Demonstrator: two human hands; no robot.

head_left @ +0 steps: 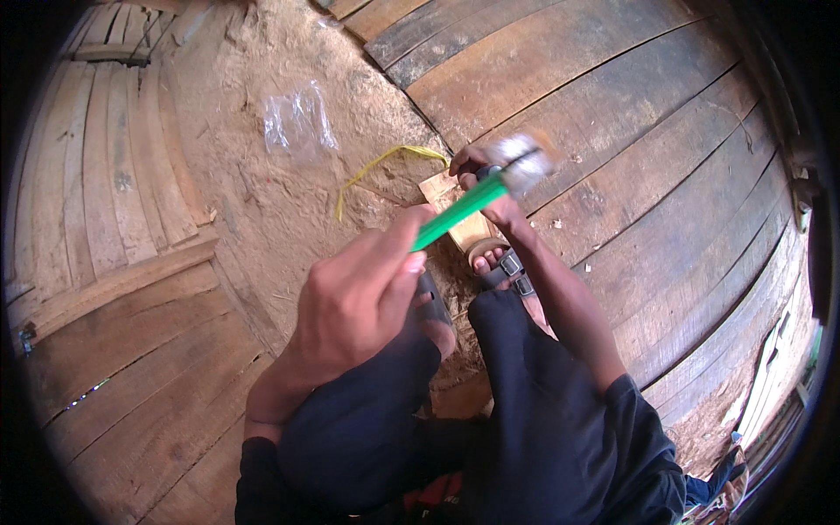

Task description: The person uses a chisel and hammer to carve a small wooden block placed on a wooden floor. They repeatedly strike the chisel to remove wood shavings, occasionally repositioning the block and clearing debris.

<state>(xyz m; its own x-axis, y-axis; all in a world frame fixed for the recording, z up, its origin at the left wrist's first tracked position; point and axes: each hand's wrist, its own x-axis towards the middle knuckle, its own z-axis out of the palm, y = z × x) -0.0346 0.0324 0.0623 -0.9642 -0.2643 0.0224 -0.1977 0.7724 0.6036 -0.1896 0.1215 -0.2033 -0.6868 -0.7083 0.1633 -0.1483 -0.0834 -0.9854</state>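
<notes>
The site is presenting as a rough workshop or shed, its exact use not being certain. Bare earth (223, 105) is showing between worn wooden planks (630, 175) on the right and further boards (109, 157) on the left. A green-handled tool (459, 213) above a piece of wood (472, 231), with pale chips (557, 224) lying nearby, is indicating manual woodwork.

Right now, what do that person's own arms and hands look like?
The left hand and right hand are bare, with no gloves. Both forearms are uncovered up to plain dark cloth sleeves, nearly black: left sleeve, right sleeve. No watch shows on either wrist. The right fingers are too blurred to check for rings.
</notes>
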